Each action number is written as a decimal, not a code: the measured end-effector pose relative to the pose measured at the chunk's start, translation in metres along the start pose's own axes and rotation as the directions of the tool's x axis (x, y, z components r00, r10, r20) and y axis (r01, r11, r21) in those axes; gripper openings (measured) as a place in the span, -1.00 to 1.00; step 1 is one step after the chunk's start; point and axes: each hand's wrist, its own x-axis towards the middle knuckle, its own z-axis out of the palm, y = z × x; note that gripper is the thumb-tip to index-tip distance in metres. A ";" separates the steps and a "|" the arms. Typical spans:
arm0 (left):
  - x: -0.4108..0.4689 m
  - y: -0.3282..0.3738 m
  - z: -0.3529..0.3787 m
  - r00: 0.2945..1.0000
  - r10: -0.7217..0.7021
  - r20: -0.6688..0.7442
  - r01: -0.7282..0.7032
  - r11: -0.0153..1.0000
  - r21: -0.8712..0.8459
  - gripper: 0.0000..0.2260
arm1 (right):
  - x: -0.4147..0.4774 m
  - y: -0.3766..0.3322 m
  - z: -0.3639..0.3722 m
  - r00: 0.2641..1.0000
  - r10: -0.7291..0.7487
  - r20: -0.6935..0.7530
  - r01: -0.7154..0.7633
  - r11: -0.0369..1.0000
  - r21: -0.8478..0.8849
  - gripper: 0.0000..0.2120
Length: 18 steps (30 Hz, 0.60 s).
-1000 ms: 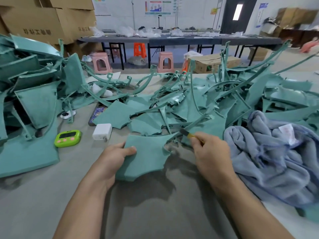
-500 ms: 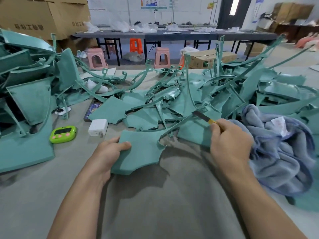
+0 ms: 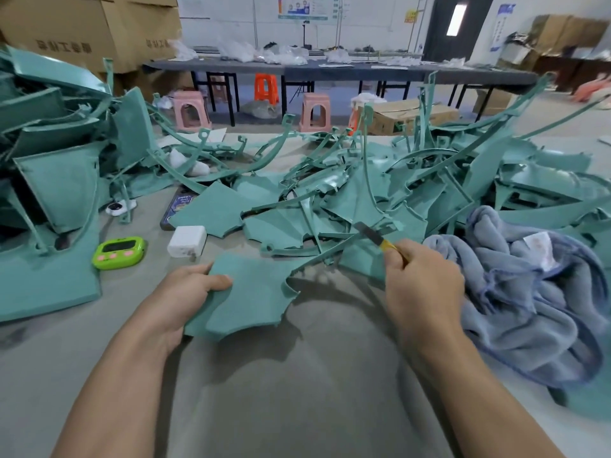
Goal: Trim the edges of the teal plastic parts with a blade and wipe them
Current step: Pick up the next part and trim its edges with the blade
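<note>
A flat teal plastic part with a long thin arm lies on the grey table in front of me. My left hand grips its left edge, thumb on top. My right hand grips a yellow-handled blade. The blade's dark tip rests on the far end of the part's thin arm. A blue-grey towel lies bunched just right of my right hand. Behind the part, a heap of loose teal parts spreads across the table.
A stack of large teal parts fills the left side. A green timer, a white charger and a phone lie left of the held part. Bare grey table lies near me. Stools, tables and cardboard boxes stand behind.
My right hand has slid the blade up and to the right along the part's thin arm, away from the flat panel. My left hand has kept its hold on the panel.
</note>
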 end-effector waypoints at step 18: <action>-0.005 -0.010 -0.019 0.999 0.034 -0.026 -0.032 0.996 0.080 -0.83 | -0.029 -0.035 0.021 0.912 -0.186 0.367 0.170 0.983 0.075 -0.74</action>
